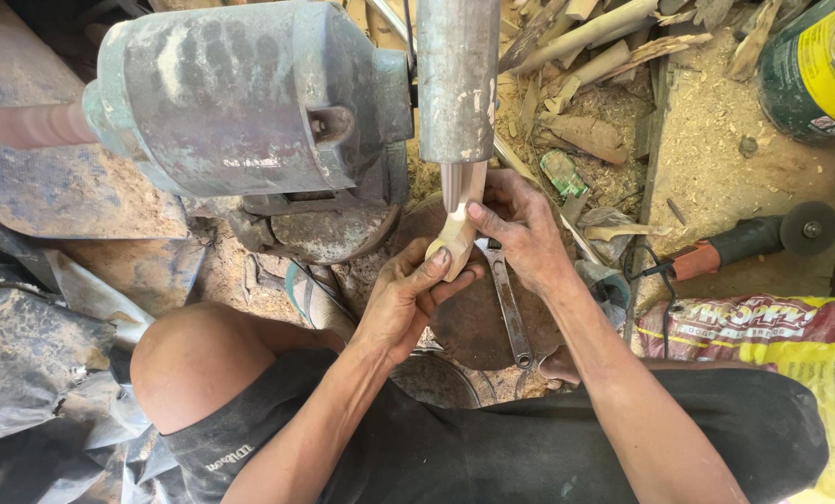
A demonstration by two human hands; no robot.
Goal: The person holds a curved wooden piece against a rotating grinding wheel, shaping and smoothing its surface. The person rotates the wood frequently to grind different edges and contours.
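Both hands [408, 294] [520, 229] around wooden piece [455, 238].

Inventory by count:

- Hands: two, a left hand [401, 297] and a right hand [522, 229], both gripping the same piece.
- Carved pale wooden workpiece [457, 233]: one.
- Electric motor [240, 98] with grey-green housing: one.
- Vertical metal cylinder [457, 79]: one.
- Combination wrench [509, 303]: one, lying on a round rusty disc [473, 322], also one.
- Angle grinder [753, 241] with orange body: one.
- Printed yellow and red sack [791, 345]: one.
- Green and yellow can [814, 70]: one, partly out of view.
- Bare knee [198, 359]: one visible.
- Wood offcuts [585, 47]: a heap, too jumbled to count.
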